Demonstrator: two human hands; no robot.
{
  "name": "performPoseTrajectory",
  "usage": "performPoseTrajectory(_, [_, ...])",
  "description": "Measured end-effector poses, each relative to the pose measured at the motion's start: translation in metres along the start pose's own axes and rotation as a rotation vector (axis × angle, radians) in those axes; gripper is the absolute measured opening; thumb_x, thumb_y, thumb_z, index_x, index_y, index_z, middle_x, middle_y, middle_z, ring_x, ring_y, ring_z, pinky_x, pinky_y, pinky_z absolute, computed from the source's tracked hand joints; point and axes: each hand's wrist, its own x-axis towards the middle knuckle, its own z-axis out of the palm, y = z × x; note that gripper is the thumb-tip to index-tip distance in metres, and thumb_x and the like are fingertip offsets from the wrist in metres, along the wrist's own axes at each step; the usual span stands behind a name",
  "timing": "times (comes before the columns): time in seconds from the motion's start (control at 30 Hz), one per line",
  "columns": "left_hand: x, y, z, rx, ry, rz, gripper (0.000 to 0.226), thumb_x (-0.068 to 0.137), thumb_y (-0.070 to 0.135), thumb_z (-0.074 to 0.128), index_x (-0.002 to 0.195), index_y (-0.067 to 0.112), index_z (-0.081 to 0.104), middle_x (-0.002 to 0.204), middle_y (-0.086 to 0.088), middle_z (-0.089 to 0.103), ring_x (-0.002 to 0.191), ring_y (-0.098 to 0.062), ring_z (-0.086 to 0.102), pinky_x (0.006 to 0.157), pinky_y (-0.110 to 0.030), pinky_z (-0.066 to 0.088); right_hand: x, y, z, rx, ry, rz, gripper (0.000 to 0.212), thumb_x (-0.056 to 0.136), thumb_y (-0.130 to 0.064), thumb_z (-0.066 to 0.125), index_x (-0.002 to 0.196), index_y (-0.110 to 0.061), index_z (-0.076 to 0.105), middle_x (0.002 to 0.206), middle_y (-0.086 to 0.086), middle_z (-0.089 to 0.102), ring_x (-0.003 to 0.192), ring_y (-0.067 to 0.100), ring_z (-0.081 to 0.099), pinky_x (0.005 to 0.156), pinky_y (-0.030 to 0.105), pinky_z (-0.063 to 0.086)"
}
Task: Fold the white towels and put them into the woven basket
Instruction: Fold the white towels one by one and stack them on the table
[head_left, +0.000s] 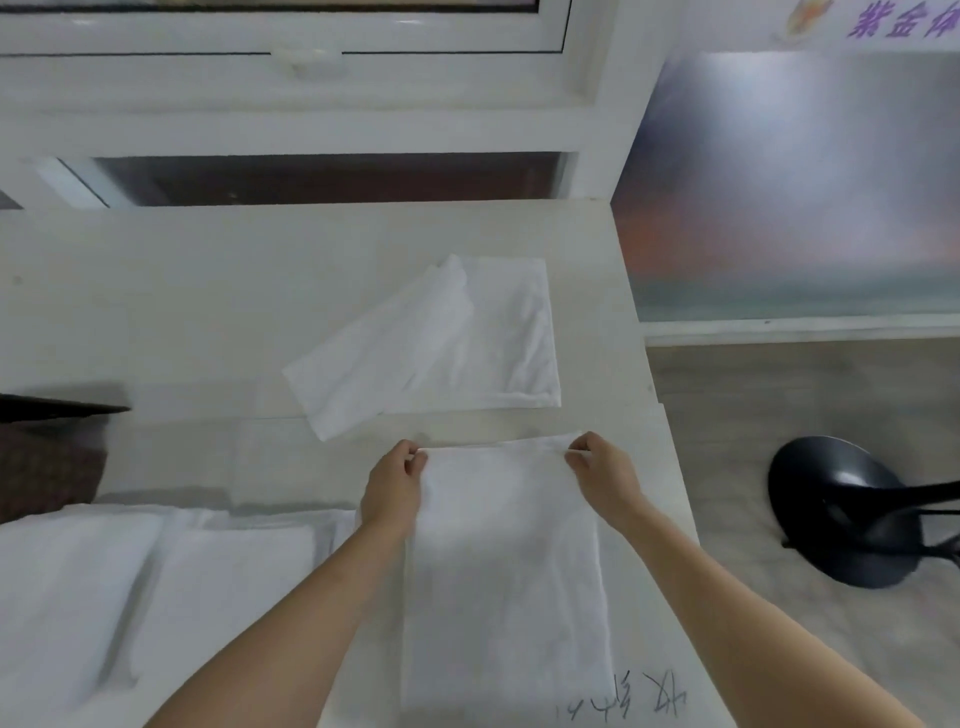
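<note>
Table: open ground and obstructions.
Bare table (208, 312) lay open at far left; crumpled towels (441, 338) occupied the centre, stacked towels (130, 582) the near left, dark basket (47, 467) the left edge.

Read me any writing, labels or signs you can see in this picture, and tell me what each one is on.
"紫金体": purple characters on the wall sign at the top right; the last one is cut off by the picture's edge, so that reading is unsure.
Black handwritten marks on the table near the bottom edge, upside down from here: cannot be read.
The towels and the window frame show no text.
</note>
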Motion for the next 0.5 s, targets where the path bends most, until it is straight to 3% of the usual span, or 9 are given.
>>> performPoseTrajectory(0.2, [0.027, -0.011, 0.015, 0.085, -0.015, -0.055, 0.019, 0.105, 0.038, 0.05, 0.097, 0.025, 0.061, 0.091, 0.006, 0.068, 0.086, -0.023, 0.064, 0.077, -0.039, 0.054, 0.028, 0.013, 0.014, -0.217, -0.002, -0.097, 0.015, 0.105, -0.023, 0.051, 0.094, -0.014, 0.057, 0.092, -0.001, 0.06, 0.084, 0.022, 0.057, 0.066, 0.036, 0.043])
performPoseTrajectory(0.33, [0.033, -0.013, 0.019, 0.165, 0.01, -0.087, 0.024, 0.106, 0.04, 0.047, 0.097, 0.021, 0.06, 0.089, 0.002, 0.068, 0.083, -0.025, 0.063, 0.068, -0.034, 0.045, 0.046, 0.009, 0.013, -0.418, -0.017, -0.135, 0.021, 0.109, -0.035, 0.042, 0.103, -0.017, 0.051, 0.086, -0.001, 0.058, 0.078, 0.025, 0.056, 0.063, 0.039, 0.045])
performPoseTrajectory(0.5, [0.037, -0.017, 0.023, 0.184, 0.029, -0.106, 0.024, 0.106, 0.038, 0.046, 0.098, 0.02, 0.06, 0.09, 0.001, 0.068, 0.085, -0.027, 0.062, 0.068, -0.035, 0.045, 0.067, 0.006, 0.016, -0.463, -0.035, -0.094, 0.027, 0.109, -0.042, 0.043, 0.105, -0.016, 0.049, 0.084, 0.004, 0.059, 0.074, 0.029, 0.055, 0.063, 0.038, 0.043])
